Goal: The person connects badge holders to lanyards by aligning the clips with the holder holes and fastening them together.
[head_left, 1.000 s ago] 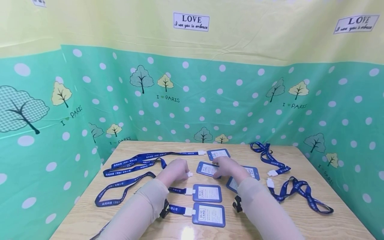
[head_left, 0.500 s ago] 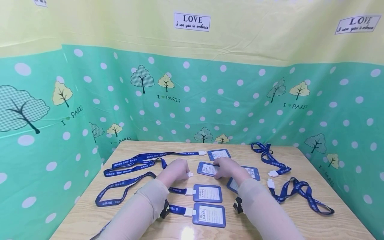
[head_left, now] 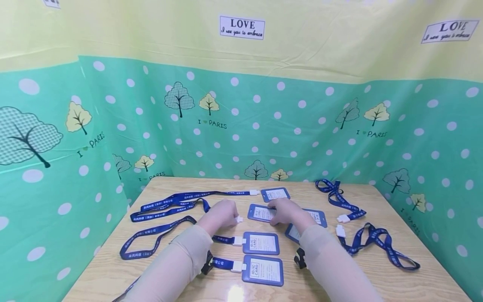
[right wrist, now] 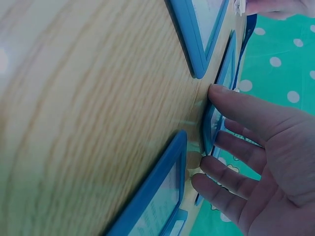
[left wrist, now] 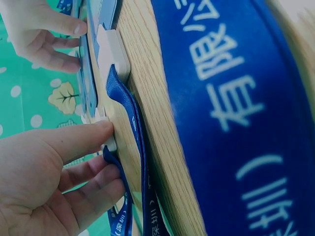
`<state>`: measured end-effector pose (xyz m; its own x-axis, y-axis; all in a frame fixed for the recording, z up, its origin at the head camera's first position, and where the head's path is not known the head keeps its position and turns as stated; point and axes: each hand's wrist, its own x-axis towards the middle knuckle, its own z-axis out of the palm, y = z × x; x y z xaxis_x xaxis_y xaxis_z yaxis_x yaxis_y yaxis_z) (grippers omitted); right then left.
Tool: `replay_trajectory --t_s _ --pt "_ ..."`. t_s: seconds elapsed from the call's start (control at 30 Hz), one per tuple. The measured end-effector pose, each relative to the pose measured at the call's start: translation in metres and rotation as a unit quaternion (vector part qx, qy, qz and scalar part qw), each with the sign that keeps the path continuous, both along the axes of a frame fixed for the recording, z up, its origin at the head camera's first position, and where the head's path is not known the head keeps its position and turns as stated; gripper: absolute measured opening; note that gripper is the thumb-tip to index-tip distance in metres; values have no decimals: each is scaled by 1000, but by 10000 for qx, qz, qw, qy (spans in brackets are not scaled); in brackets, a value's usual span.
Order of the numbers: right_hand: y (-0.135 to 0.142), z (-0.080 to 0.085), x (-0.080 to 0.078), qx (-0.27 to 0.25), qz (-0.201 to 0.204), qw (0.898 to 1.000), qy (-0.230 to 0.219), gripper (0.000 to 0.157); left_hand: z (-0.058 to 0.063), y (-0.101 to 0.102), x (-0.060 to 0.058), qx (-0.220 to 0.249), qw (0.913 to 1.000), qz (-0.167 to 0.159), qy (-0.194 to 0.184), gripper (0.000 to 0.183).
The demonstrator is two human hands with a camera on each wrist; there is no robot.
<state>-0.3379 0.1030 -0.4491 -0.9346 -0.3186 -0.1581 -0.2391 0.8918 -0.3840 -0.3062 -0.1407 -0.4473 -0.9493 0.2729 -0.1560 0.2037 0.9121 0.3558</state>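
Observation:
My left hand pinches the white clip at the end of a blue lanyard. In the left wrist view the thumb and fingers close on that clip, just above the table. My right hand lies over a blue ID card holder in the middle of the table. In the right wrist view the thumb presses the holder's edge and the fingers curl round its far side. The clip and the holder are a short gap apart.
Other blue card holders lie at the back, near me and under my right forearm. Two of the near ones carry lanyards. Loose lanyards lie at the right. Patterned cloth walls enclose the wooden table.

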Motion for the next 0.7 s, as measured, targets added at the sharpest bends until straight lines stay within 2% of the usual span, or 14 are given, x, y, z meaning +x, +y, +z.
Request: replay_trajectory --t_s 0.7 --pt "0 5 10 96 334 9994 41 58 -1 2 -2 -28 9998 159 -68 2"
